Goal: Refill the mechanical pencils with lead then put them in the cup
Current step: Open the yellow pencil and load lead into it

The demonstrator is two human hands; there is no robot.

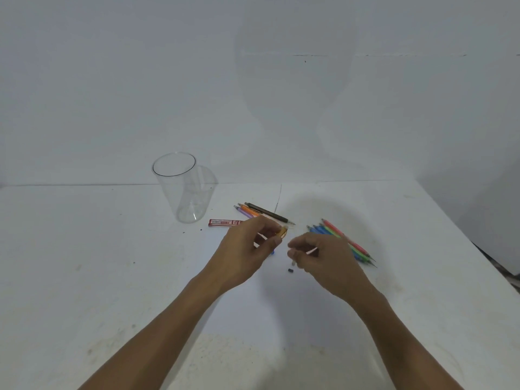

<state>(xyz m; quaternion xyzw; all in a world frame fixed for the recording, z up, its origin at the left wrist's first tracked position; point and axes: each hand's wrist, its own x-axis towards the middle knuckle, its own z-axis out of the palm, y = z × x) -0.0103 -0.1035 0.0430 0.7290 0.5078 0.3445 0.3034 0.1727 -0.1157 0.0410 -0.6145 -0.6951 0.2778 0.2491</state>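
Both hands meet above the middle of the white counter (112,263). The left hand (247,249) curls its fingers round a translucent orange pencil (282,231), whose pale end pokes out past the thumb and forefinger toward the other hand. A bit of blue (272,252) shows under this hand; what it belongs to cannot be told. The right hand (323,257) pinches a small pale piece (292,256) between thumb and fingertips, just beside the pencil's end but not touching it, and a thin white sliver (311,251) shows between its fingers. A tiny dark cap (290,270) lies on the counter below the two hands.

Behind the left hand lie three more pencils close together, tips pointing right and toward the person: a dark brown one (267,213), an orange one (249,210) and a purple one (244,211). Just in front of them sits a flat red lead case (225,222), partly hidden by the left hand. To the right, partly behind the right hand, is a tight bundle of pencils (356,246) in pink, green and blue, dark points toward the near right.

The clear plastic cup (183,190) stands upright on the counter at the left, near the lead case, with nothing in it
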